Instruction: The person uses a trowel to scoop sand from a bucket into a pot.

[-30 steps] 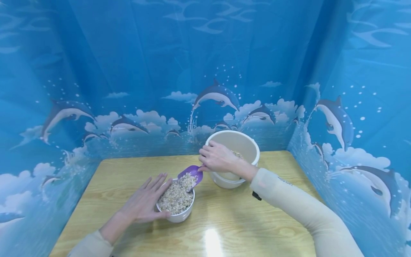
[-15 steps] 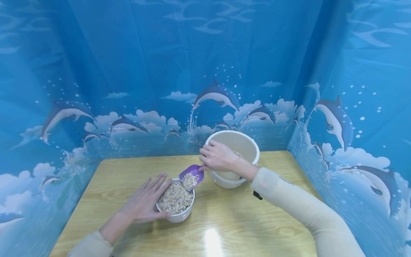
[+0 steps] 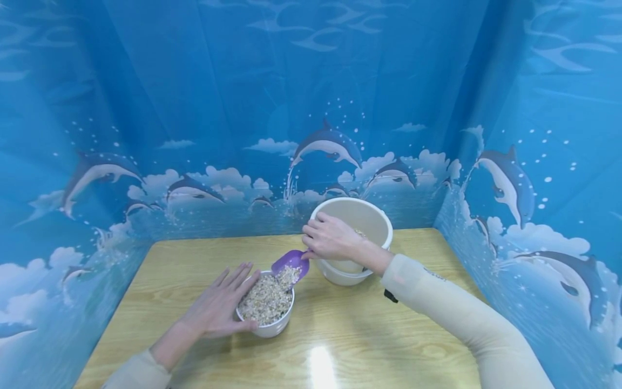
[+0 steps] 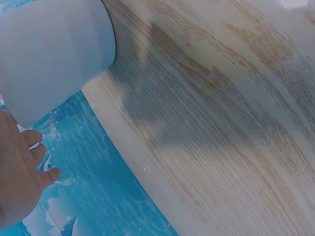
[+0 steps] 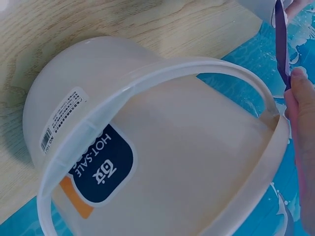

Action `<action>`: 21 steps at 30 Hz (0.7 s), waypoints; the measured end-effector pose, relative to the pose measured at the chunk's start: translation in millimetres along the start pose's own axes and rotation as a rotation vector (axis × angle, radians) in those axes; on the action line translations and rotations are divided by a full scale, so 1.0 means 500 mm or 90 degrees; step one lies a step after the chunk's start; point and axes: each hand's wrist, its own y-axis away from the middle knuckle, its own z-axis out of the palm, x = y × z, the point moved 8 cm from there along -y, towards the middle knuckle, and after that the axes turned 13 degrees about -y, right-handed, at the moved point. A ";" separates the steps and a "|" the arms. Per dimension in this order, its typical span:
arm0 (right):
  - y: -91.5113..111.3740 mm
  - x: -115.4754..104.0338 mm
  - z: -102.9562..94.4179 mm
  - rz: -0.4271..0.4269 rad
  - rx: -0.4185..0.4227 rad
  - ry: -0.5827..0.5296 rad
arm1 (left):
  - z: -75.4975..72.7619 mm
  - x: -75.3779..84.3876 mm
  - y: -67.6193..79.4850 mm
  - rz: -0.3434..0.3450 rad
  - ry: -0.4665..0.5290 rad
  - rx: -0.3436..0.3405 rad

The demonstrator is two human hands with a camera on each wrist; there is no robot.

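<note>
A white bowl [image 3: 275,327], filled to about its rim with pale mixed grains [image 3: 264,300], stands on the table. My left hand [image 3: 221,302] rests against its left side, fingers spread and fairly straight along the rim, thumb at the front. My right hand [image 3: 330,237] grips the handle of a purple scoop [image 3: 286,260], whose lip tilts down over the bowl's far right edge. Some grains lie in the scoop, continuous with the heap below. In the right wrist view, the scoop [image 5: 281,46] shows edge-on beside my right hand [image 5: 302,103]. My hand hides most of the handle.
Beneath my right forearm stands a larger cream bucket [image 3: 345,278], with grain visible inside. Its raised handle [image 5: 197,66] and dark label [image 5: 106,164] show in the right wrist view. A dolphin-printed blue curtain [image 3: 233,135] borders the wooden table [image 3: 204,259].
The scoop has shifted slightly right and back, and less grain covers its lower end. My left hand and the bowl have stayed in place.
</note>
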 end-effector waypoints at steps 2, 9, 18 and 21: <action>0.001 -0.001 -0.001 0.001 -0.002 -0.002 | 0.000 0.000 0.000 -0.001 0.002 -0.001; 0.000 -0.010 -0.010 -0.007 -0.001 -0.003 | 0.000 0.000 0.000 -0.004 0.004 -0.003; 0.000 -0.026 -0.018 -0.026 0.024 0.009 | -0.001 0.001 -0.001 -0.004 0.005 -0.001; 0.001 -0.033 -0.025 -0.034 0.041 0.014 | -0.003 0.001 0.000 -0.004 0.008 -0.004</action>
